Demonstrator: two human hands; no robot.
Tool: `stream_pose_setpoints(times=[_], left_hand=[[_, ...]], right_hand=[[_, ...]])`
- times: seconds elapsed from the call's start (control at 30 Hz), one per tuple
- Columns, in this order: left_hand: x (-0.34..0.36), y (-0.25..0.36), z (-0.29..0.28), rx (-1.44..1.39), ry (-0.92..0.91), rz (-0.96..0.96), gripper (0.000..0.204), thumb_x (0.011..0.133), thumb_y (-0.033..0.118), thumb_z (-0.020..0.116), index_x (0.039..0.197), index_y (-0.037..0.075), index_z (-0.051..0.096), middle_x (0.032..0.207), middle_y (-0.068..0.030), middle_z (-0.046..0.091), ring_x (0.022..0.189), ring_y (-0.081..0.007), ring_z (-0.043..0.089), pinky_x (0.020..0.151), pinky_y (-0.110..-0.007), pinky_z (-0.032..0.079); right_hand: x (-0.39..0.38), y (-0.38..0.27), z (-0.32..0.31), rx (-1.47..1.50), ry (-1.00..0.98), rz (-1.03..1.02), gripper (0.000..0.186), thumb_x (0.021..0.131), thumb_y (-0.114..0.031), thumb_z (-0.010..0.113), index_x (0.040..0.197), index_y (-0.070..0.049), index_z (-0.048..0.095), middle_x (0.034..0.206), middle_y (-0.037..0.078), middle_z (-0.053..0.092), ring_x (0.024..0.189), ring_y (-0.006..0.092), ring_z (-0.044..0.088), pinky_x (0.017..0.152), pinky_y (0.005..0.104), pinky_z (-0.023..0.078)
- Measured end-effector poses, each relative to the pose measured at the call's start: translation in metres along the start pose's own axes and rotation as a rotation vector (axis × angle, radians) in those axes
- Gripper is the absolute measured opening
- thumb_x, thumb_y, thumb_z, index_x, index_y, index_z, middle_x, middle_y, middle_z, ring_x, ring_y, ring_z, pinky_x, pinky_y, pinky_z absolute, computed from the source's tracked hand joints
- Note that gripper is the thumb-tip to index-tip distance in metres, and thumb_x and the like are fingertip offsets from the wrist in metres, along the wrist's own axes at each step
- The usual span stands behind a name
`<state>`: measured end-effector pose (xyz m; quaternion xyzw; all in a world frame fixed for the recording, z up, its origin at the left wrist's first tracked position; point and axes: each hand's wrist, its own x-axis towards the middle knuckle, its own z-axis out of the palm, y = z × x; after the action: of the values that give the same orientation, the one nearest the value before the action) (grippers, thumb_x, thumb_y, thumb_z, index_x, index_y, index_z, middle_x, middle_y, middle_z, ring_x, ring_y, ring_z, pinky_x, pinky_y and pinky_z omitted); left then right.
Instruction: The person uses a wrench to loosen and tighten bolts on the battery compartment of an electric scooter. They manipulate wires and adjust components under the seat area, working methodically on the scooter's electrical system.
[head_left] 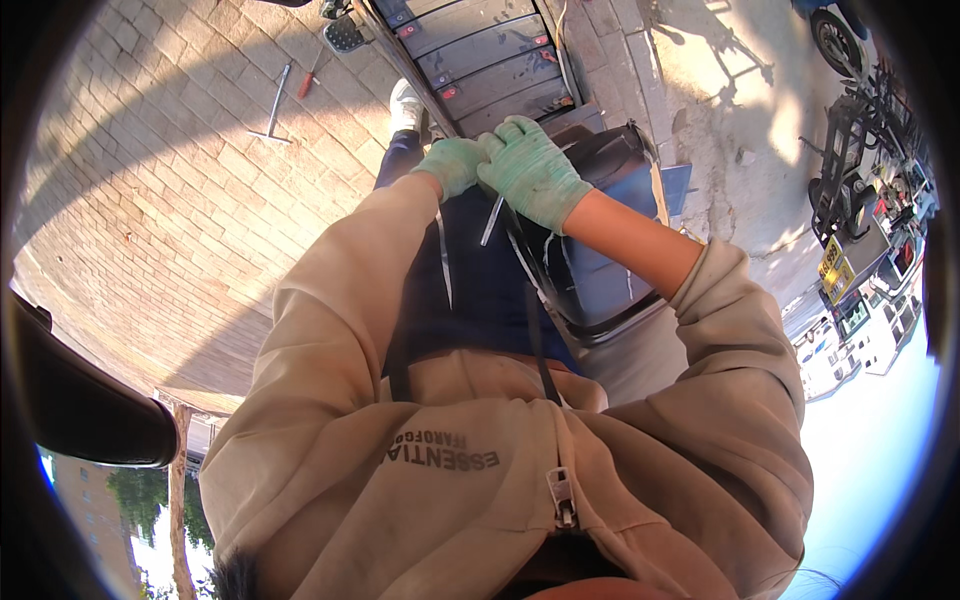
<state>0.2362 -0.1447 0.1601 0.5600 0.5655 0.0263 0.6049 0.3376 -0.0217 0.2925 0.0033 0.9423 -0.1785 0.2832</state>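
Both gloved hands meeting, fingers curled. Left hand butts against right hand; can't tell what either one grips, pinch point hidden. Pale flat strip pokes out below right hand, 6 o'clock of where they meet. Row of dark blocks with red bits, in a long frame at 12. Glossy black casing at 4. Red-handled tool and T-handle tool on paving, about 10. Parked bikes at 3.
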Motion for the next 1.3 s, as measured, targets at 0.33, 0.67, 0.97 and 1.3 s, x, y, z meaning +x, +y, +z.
stream_pose_setpoints(times=[0.33,0.67,0.97,1.3], left_hand=[[0.007,0.007,0.028,-0.227,0.296,-0.032,0.023,0.097,0.022,0.055,0.116,0.014,0.065,0.102,-0.0101,0.07,0.095,-0.0332,0.066,0.081,-0.038,0.051],[0.007,0.005,0.002,-0.372,0.235,-0.166,0.031,0.099,0.032,0.054,0.125,0.019,0.064,0.11,-0.0111,0.071,0.104,-0.0316,0.066,0.089,-0.039,0.051],[0.016,-0.02,0.004,-0.178,0.171,-0.174,0.03,0.098,0.034,0.051,0.121,0.019,0.064,0.111,-0.0132,0.07,0.105,-0.0313,0.066,0.09,-0.041,0.051],[0.003,-0.046,0.009,-0.126,0.326,-0.321,0.031,0.094,0.028,0.059,0.12,0.013,0.067,0.113,-0.0106,0.071,0.105,-0.0312,0.067,0.091,-0.039,0.052]], right_hand=[[-0.011,-0.031,0.0,0.776,-0.176,0.835,0.043,0.089,-0.035,0.067,0.115,-0.003,0.055,0.11,0.017,0.069,0.101,0.0353,0.068,0.087,0.0454,0.053],[0.013,-0.007,-0.002,0.736,-0.091,0.879,0.032,0.087,-0.015,0.057,0.118,-0.009,0.06,0.102,0.02,0.069,0.099,0.0387,0.065,0.088,0.0477,0.051],[0.03,0.032,-0.006,0.378,-0.15,0.26,0.023,0.078,-0.003,0.063,0.1,-0.009,0.067,0.111,0.012,0.06,0.106,0.0329,0.062,0.089,0.0433,0.052],[-0.023,0.08,0.031,0.364,0.034,0.341,0.016,0.086,-0.017,0.064,0.101,-0.013,0.069,0.113,0.009,0.062,0.106,0.0317,0.062,0.092,0.0414,0.05]])
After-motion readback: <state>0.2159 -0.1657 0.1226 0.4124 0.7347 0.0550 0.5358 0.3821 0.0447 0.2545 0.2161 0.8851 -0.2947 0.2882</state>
